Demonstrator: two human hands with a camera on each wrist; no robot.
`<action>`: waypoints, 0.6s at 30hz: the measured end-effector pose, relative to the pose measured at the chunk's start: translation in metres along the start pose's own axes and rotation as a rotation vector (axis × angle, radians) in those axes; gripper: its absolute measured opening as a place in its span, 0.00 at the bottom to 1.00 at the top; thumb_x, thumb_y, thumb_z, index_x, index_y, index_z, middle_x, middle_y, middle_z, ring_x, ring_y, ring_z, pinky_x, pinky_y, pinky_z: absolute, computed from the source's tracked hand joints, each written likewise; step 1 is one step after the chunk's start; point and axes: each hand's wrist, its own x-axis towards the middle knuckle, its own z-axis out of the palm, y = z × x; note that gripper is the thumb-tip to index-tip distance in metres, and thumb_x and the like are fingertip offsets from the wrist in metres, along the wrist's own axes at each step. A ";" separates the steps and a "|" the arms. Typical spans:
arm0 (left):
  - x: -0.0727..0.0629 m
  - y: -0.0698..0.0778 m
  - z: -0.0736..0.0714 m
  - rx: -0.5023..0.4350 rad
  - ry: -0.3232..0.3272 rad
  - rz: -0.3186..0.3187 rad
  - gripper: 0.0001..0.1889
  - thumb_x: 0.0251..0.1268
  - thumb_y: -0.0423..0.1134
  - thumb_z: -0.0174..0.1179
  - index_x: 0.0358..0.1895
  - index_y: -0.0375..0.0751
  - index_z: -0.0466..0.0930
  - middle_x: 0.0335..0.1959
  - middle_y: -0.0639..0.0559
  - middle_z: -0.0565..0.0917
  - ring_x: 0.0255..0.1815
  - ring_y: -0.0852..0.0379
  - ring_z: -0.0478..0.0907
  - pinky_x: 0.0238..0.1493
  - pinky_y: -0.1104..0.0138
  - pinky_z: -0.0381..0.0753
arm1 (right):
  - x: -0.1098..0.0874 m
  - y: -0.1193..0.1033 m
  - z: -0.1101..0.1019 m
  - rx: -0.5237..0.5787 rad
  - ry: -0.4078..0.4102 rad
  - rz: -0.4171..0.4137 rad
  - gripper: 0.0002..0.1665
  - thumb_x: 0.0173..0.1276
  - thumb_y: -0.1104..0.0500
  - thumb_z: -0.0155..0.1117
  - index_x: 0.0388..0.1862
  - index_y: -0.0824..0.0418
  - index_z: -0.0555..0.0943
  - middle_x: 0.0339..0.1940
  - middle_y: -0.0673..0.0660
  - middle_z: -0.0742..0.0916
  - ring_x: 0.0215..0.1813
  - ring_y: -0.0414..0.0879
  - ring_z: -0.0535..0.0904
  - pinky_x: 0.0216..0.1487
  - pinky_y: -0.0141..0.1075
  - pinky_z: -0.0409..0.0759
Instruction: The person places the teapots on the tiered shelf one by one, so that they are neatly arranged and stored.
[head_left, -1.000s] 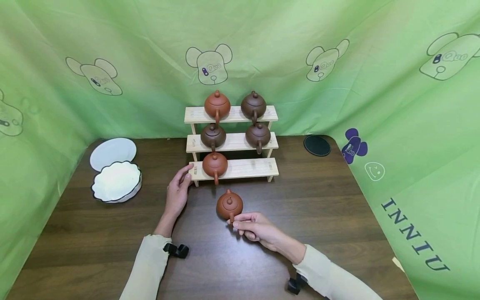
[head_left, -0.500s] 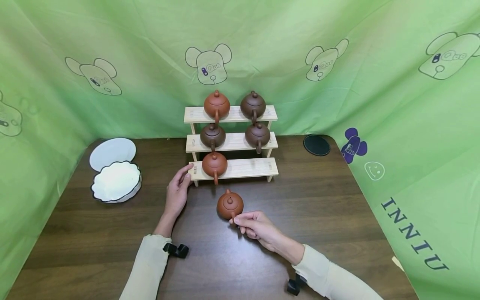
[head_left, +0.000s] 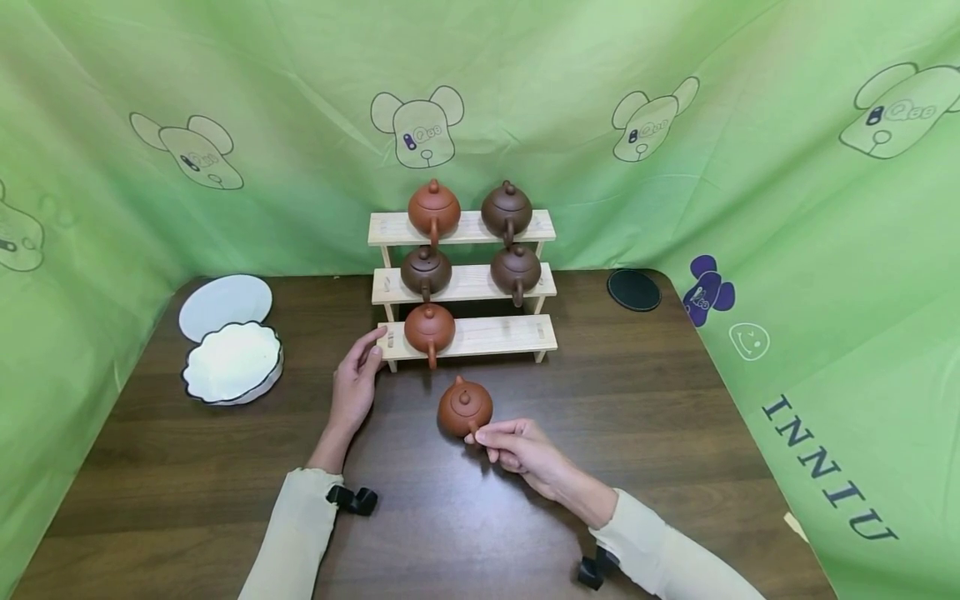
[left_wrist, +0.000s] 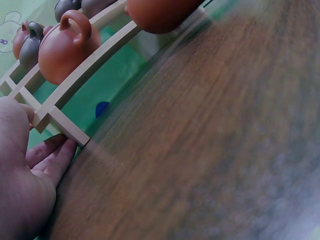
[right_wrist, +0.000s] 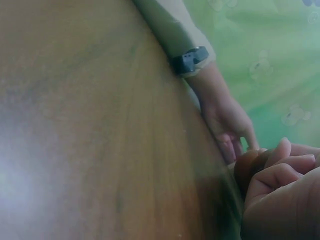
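My right hand (head_left: 521, 454) pinches the handle of a reddish-brown teapot (head_left: 465, 408) in front of the rack, its spout pointing away from me. The right wrist view shows the same teapot (right_wrist: 245, 170) partly behind my curled fingers (right_wrist: 280, 180). At the left end of the three-step wooden rack (head_left: 495, 337), my left hand (head_left: 354, 387) holds the lowest shelf, thumb and fingers at its end; the left wrist view shows fingers (left_wrist: 57, 155) beside the leg. Another reddish-brown teapot (head_left: 429, 329) stands on that shelf's left half.
Above stand two dark teapots (head_left: 426, 272) on the middle shelf, and an orange-brown teapot (head_left: 434, 210) beside a dark one (head_left: 507, 210) on top. A scalloped white bowl (head_left: 232, 364) and white plate (head_left: 225, 307) lie left. A black coaster (head_left: 634, 290) sits back right.
My right hand and the teapot it holds have shifted slightly to the right. The left hand stays at the rack's end, and the teapots on the shelves have not moved.
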 end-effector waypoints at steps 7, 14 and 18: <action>0.003 -0.004 0.000 0.006 -0.008 -0.053 0.20 0.92 0.43 0.55 0.76 0.47 0.82 0.74 0.46 0.83 0.66 0.59 0.82 0.62 0.73 0.86 | -0.004 -0.009 -0.005 0.020 0.009 -0.067 0.11 0.81 0.66 0.65 0.47 0.60 0.94 0.30 0.46 0.90 0.19 0.28 0.65 0.19 0.21 0.60; 0.000 0.002 0.001 -0.041 -0.014 -0.008 0.19 0.91 0.39 0.55 0.75 0.41 0.82 0.75 0.41 0.82 0.64 0.63 0.82 0.59 0.76 0.85 | -0.007 -0.024 -0.008 0.026 0.036 -0.148 0.14 0.81 0.66 0.64 0.42 0.53 0.94 0.36 0.46 0.93 0.18 0.28 0.65 0.18 0.20 0.60; -0.001 0.010 0.002 -0.006 -0.009 -0.055 0.20 0.92 0.36 0.53 0.76 0.38 0.80 0.76 0.40 0.81 0.63 0.66 0.81 0.61 0.76 0.84 | -0.007 -0.032 -0.010 0.026 0.055 -0.180 0.16 0.82 0.67 0.63 0.41 0.52 0.94 0.30 0.44 0.90 0.17 0.29 0.64 0.19 0.20 0.59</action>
